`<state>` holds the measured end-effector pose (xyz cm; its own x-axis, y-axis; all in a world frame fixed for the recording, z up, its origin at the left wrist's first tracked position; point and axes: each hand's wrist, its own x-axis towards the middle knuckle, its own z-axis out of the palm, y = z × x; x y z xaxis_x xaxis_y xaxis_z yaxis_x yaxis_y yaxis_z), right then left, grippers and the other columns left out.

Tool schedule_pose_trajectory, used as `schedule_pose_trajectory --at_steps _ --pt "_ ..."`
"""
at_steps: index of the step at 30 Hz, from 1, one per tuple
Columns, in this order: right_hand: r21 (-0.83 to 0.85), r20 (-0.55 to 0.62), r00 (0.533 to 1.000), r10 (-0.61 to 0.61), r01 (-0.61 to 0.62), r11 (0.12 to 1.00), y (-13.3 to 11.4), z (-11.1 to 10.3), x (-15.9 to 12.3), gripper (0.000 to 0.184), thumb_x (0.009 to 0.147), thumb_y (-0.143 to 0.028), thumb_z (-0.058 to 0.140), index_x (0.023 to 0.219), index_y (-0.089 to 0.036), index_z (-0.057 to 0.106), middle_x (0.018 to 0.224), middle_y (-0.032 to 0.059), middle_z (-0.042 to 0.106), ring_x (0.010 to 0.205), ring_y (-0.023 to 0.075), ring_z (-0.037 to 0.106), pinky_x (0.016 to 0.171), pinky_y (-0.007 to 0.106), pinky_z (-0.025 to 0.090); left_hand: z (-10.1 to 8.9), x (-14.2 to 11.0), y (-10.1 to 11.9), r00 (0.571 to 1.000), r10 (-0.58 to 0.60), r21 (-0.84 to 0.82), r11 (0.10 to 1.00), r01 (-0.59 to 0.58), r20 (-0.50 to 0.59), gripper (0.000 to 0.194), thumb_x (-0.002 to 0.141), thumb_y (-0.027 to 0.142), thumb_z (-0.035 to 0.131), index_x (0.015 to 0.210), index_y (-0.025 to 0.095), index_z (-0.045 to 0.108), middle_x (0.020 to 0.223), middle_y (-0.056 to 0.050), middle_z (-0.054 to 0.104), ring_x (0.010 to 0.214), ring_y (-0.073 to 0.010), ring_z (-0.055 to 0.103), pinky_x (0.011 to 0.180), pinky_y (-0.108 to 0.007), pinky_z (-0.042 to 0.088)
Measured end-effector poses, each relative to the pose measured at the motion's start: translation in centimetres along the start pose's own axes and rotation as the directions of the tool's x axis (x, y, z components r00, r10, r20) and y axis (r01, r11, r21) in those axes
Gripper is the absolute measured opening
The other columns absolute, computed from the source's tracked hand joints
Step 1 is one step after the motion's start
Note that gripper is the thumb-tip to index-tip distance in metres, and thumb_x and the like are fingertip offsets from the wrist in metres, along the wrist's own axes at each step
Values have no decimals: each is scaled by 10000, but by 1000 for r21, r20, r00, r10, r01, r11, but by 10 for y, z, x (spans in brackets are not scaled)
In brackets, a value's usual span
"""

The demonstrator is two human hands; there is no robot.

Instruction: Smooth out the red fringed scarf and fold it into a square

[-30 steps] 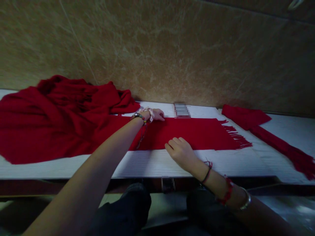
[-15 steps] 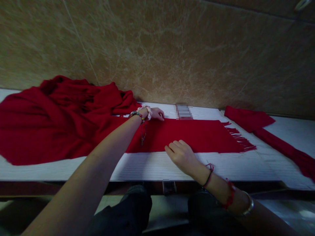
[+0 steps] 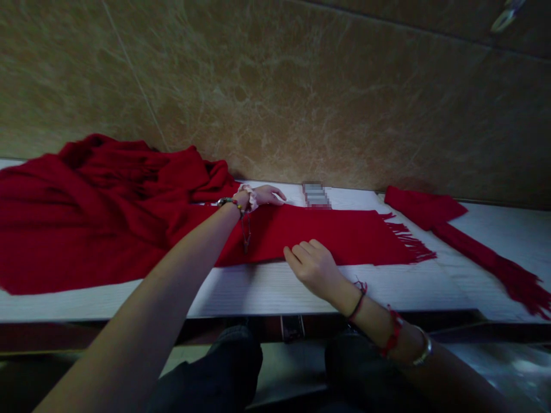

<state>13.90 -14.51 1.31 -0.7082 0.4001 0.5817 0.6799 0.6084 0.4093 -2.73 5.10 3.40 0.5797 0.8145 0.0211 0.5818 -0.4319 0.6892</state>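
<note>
A red fringed scarf lies stretched flat along the white tabletop, its fringe toward the right. My left hand is at the scarf's back edge, fingers spread from the thumb with a gap between them. At the front edge, my right hand has its fingers curled closed over the red cloth. The fingertips are partly hidden beneath that hand. On the left, the flat strip meets a large rumpled heap of red cloth; where one ends and the other begins cannot be made out.
Another red scarf lies folded at an angle on the right. A small blurred grey item rests behind the flat strip. The brown marble wall rises at the table's back. My legs are below the front edge of the white tabletop.
My left fingers have loosened and lifted slightly at the scarf's back edge. The right hand stays closed at the front edge. The whole view has shifted a little.
</note>
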Motion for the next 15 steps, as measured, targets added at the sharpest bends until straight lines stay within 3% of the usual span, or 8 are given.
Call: schedule_pose_trajectory --at_steps 4,9,15 --pt "-47 -103 994 32 -37 998 15 -13 1 146 806 -87 495 836 -100 637 586 11 535 568 143 431 531 299 253 -6 3 22 1000 -13 -94 995 11 -20 315 718 375 596 955 169 615 706 3 622 673 -118 549 659 -236 411" --pt "-107 -183 976 118 -139 984 47 -42 -9 162 818 -107 488 870 -90 641 576 16 555 562 137 443 536 292 280 -8 22 75 998 -63 -378 924 49 -25 255 720 216 609 971 174 604 758 -11 616 685 -117 566 692 -273 426" --pt "-291 -147 977 156 -194 937 109 -81 -54 178 821 -130 478 900 -102 635 612 34 583 582 141 475 572 285 325 18 70 145 999 -7 -473 881 -13 -41 181 727 115 571 888 156 643 730 -4 604 722 -120 570 727 -275 431"
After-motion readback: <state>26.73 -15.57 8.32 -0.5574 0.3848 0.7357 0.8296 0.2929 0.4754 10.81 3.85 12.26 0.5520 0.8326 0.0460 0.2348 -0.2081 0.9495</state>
